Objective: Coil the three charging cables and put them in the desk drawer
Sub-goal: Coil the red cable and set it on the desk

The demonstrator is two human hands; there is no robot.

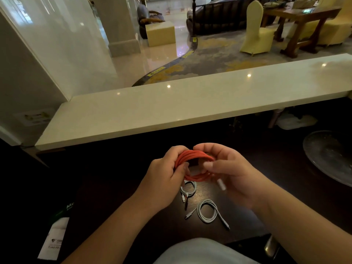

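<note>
left hand (163, 180): grips orange cable (194, 159) coil, 9 o'clock side
right hand (228, 172): fingers curled round coil at 3 o'clock, white plug end by palm
white cables: coil (207, 211) at 6 o'clock, smaller coil (188, 189) under hands, both on dark worktop (114, 187)
progress: looks like all three coiled; drawer not visible, stowing left
room: raised pale counter (171, 111) at 12; glass plate (329, 155) at 3

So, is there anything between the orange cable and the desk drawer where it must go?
That cannot be judged: no drawer shows in this view. Both hands, left and right, hold the orange cable coiled above the dark desk; two white coiled cables lie beneath it.
</note>
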